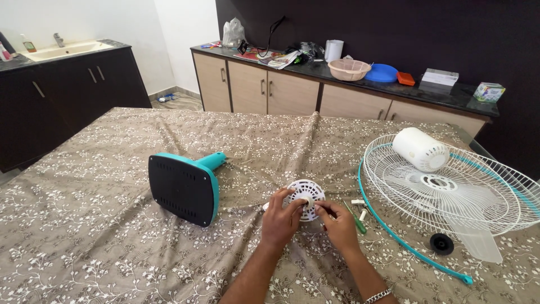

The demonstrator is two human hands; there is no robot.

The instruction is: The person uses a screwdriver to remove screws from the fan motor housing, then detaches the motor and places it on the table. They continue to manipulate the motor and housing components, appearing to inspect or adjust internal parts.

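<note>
A round white slotted fan part (306, 194) is held upright over the patterned cloth near the table's front middle. My left hand (279, 219) grips its lower left edge with fingers curled on it. My right hand (337, 222) pinches its lower right side, fingertips at the rim. A green-handled screwdriver (356, 220) lies just right of my right hand, beside small white pieces (358, 201). A teal fan base with a black underside (185, 186) lies tipped on its side to the left.
At the right lie white wire fan guards (450, 186) with a teal rim ring (394, 236), a white motor housing (421, 148), translucent blades and a black round knob (441, 243). Behind stands a counter (349, 79) with a basket, blue lid and boxes. A sink unit (56, 53) is far left.
</note>
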